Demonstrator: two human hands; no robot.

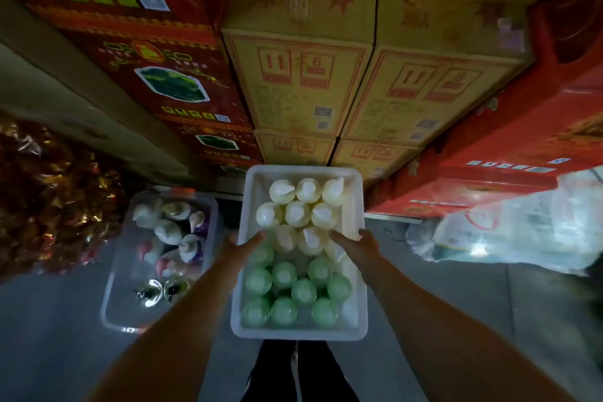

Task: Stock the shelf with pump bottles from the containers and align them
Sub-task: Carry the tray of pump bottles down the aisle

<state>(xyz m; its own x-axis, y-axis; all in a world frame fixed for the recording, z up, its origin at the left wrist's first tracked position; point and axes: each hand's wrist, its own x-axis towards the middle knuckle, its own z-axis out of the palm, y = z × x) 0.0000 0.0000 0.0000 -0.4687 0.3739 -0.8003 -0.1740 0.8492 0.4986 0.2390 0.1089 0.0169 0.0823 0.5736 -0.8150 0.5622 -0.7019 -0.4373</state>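
Hands on white tray (357, 271): left hand (239, 250) and right hand (354, 243) curl fingers over opposite rims, probably to carry it level so cream pump bottles (297, 214) beyond the fingertips and green pump bottles (284, 274) behind them stay upright.

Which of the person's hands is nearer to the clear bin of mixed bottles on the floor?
Left. The left hand grips the white tub's left rim, on the side facing the clear bin. The right hand grips the tub's right rim, on the far side.
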